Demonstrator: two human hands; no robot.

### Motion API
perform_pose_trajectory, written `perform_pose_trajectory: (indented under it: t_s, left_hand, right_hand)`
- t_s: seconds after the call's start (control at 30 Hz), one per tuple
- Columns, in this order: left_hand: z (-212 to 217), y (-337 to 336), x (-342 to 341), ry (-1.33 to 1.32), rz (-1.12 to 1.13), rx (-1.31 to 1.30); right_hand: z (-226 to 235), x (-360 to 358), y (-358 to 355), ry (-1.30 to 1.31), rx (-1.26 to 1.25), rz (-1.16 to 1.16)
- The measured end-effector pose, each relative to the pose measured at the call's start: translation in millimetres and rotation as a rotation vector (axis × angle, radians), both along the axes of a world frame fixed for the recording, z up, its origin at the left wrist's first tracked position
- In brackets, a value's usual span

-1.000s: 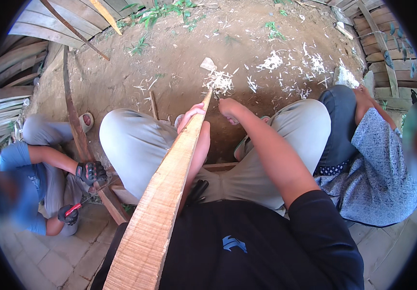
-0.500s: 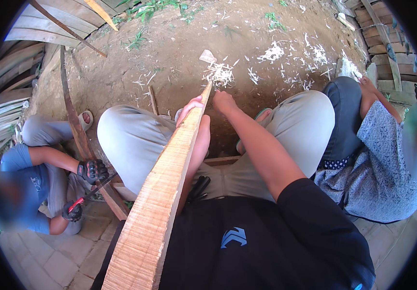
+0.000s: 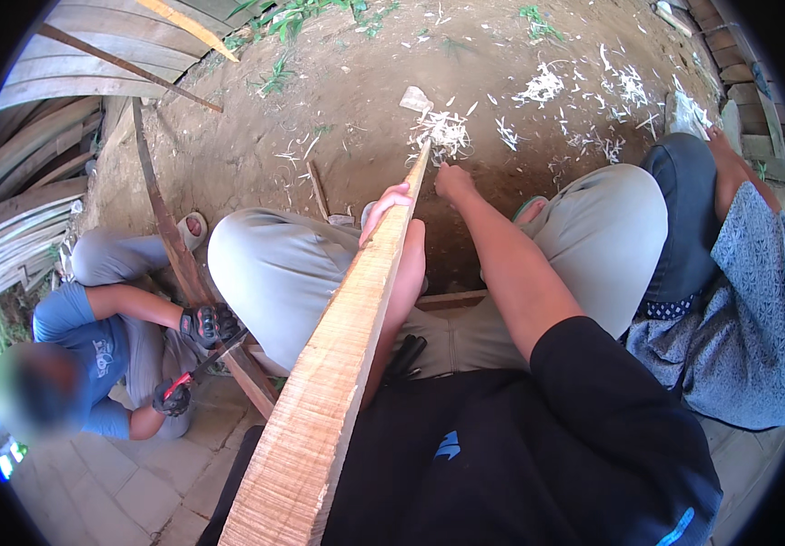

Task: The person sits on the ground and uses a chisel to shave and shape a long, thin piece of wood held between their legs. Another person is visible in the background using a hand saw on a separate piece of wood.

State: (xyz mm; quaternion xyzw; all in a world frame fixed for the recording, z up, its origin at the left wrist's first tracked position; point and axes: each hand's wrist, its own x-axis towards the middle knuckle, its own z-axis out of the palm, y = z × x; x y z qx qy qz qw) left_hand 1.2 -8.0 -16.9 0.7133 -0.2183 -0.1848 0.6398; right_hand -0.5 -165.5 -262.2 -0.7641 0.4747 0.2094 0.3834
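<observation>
Between two grey-clad knees [image 3: 265,273], reaching from the lower edge of view out over the bare ground [image 3: 347,91]: a long, tapering board [image 3: 319,373], broad end beside the black shirt [image 3: 520,446], narrow tip at a heap of pale shavings [image 3: 444,136]. Slanted thus, presumably, to steady the heavy end near the body and leave the point free beyond the lap.

Left hand [image 3: 385,211]: wrapped under the board a little short of its tip, fingers [image 3: 399,194] bent up around the left edge, spread no wider than the wood; probably placed there as a support near the thin end. Right hand [image 3: 454,185]: just right of the tip, fingers seemingly curled; exact opening and anything gripped impossible to tell from this angle.

On the lap, near the left forearm: dark, handle-like objects [image 3: 404,355]. Farther left: a co-worker's gloved hand [image 3: 210,324] at a dark plank [image 3: 169,232], with the red handle [image 3: 177,386] of a bladed tool in the other glove.
</observation>
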Motion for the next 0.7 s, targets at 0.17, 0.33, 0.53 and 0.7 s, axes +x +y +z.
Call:
perform_pose_trajectory:
  t_s: [0.17,0.33,0.53,0.7]
  left_hand:
    - [12.1,2.1,-0.9,0.002,0.075,0.07]
    - [-5.3,0.9,-1.3,0.076,0.084,0.007]
    - [2.8,4.4,-1.3,0.162,0.067,-0.009]
    - [8.2,4.5,-1.7,0.186,0.073,0.001]
  right_hand:
    - [69.9,1.2,12.6,0.009,0.193,-0.065]
    - [88.0,0.1,-11.7,0.162,0.352,0.065]
    - [102.8,0.6,-3.6,0.158,0.38,-0.032]
    - [98.0,1.9,7.2,0.104,0.211,-0.012]
